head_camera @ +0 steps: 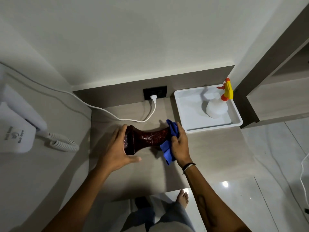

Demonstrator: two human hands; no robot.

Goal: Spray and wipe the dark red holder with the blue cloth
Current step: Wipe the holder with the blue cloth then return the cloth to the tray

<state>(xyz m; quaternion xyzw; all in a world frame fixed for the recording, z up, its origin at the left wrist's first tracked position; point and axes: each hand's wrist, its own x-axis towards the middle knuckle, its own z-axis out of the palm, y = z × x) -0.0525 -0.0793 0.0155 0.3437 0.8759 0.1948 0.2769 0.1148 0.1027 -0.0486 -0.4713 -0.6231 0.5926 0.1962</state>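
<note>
The dark red holder [147, 138] lies on its side above the grey counter, waisted in the middle and speckled with pale droplets. My left hand [117, 148] cups its wide left end, fingers spread around the base. My right hand [179, 143] presses the bunched blue cloth [168, 148] around the holder's right end, which the cloth hides. The white spray bottle [217, 108] with a yellow and orange trigger head stands in the white tray [189, 114] at the back right, apart from both hands.
A white cable [117, 117] runs across the counter to a plug in the black wall socket [155, 94]. A wall-mounted white hair dryer [18, 129] with a coiled cord sits at the left. The counter's front edge [147, 191] is near my legs.
</note>
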